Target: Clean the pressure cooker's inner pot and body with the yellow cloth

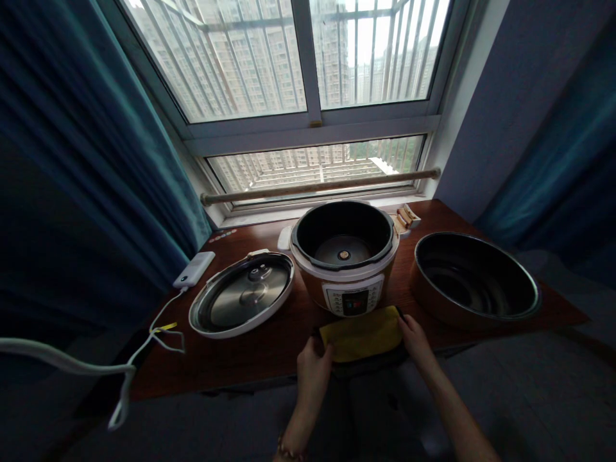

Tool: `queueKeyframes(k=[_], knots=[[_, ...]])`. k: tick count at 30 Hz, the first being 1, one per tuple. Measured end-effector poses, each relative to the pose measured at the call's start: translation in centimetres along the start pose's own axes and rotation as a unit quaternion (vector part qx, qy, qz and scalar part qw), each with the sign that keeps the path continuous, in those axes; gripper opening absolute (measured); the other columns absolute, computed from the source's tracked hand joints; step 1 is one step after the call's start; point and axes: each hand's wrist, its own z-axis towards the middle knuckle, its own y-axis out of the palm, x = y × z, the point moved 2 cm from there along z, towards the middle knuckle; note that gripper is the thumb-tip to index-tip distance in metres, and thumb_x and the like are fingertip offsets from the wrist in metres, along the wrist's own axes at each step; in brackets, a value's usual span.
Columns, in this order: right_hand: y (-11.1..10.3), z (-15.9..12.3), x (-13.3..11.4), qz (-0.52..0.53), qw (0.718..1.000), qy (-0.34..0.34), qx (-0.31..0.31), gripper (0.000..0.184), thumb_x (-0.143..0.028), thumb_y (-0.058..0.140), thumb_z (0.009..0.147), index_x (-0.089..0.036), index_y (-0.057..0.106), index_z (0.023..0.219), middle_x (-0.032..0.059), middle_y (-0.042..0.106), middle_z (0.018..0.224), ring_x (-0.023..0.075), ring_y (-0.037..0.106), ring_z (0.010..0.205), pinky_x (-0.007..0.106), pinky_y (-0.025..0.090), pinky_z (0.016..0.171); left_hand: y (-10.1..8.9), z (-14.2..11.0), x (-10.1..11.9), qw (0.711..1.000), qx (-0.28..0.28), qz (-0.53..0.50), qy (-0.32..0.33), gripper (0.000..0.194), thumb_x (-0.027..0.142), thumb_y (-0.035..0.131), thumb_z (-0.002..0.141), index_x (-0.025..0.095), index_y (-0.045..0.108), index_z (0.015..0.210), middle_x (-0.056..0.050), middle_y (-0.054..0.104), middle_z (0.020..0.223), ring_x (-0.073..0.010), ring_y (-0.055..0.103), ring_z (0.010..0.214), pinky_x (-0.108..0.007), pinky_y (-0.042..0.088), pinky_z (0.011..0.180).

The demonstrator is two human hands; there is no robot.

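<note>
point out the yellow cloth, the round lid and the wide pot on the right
Yellow cloth (362, 335), head view: the middle of its yellow face.
Round lid (239, 298), head view: its shiny metal side.
Wide pot (474, 277), head view: its dark inside.

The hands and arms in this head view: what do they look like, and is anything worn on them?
Both are human. The left hand and right hand have no gloves, and no sleeve shows on either forearm. A dark bracelet, seemingly beaded, circles the left wrist; none shows on the right. No cables or markings are visible on them.
</note>
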Motion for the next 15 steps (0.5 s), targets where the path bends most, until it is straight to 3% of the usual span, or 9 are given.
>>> queueKeyframes(k=[2, 5, 9, 11, 15], knots=[[-0.1, 0.0, 0.0, 0.008, 1.0, 0.009, 0.001, 0.038, -0.056, 0.048, 0.067, -0.018, 0.052, 0.069, 0.0033, 0.061, 0.068, 0.019, 0.057, 0.066, 0.027, 0.045, 0.06, 1.1, -1.5, -0.6, 0.992, -0.033, -0.109, -0.055, 0.026, 0.034, 0.048, 0.074, 0.013, 0.055, 0.089, -0.01, 0.065, 0.085, -0.0227, 0.064, 0.08, -0.028, 0.047, 0.062], [-0.3, -0.2, -0.1, 0.019, 1.0, 0.024, 0.007, 0.036, -0.054, 0.049, 0.066, -0.019, 0.051, 0.068, 0.0036, 0.061, 0.068, 0.0189, 0.058, 0.068, 0.027, 0.045, 0.062, 3.3, -3.6, -2.2, 0.945, -0.08, -0.275, -0.157, 0.039, 0.032, 0.056, 0.068, 0.013, 0.053, 0.102, -0.013, 0.065, 0.1, -0.027, 0.063, 0.09, -0.034, 0.051, 0.063], [-0.5, -0.3, -0.2, 0.03, 0.998, 0.05, 0.015, 0.034, -0.052, 0.045, 0.069, -0.019, 0.052, 0.069, 0.0041, 0.062, 0.068, 0.0185, 0.059, 0.066, 0.026, 0.045, 0.057, 5.0, -4.5, -4.2, 0.912, -0.093, -0.315, -0.245, 0.048, 0.024, 0.068, 0.06, 0.014, 0.053, 0.104, -0.016, 0.061, 0.11, -0.0309, 0.059, 0.102, -0.039, 0.052, 0.071], [-0.5, -0.4, -0.4, 0.031, 0.998, 0.058, 0.017, 0.034, -0.052, 0.045, 0.068, -0.018, 0.053, 0.07, 0.0038, 0.063, 0.067, 0.0182, 0.059, 0.063, 0.026, 0.044, 0.054, 5.1, -4.2, -4.8, 0.91, -0.082, -0.313, -0.261, 0.048, 0.025, 0.067, 0.063, 0.014, 0.052, 0.107, -0.017, 0.059, 0.115, -0.0312, 0.055, 0.109, -0.04, 0.051, 0.076], [-0.7, -0.5, -1.4, 0.022, 0.999, 0.046, 0.01, 0.034, -0.051, 0.05, 0.067, -0.018, 0.055, 0.07, 0.0027, 0.063, 0.065, 0.018, 0.059, 0.061, 0.026, 0.043, 0.053, 4.9, -3.1, -5.2, 0.904, -0.062, -0.351, -0.235, 0.046, 0.018, 0.07, 0.059, 0.015, 0.056, 0.103, -0.015, 0.062, 0.113, -0.0271, 0.053, 0.114, -0.036, 0.047, 0.089]])
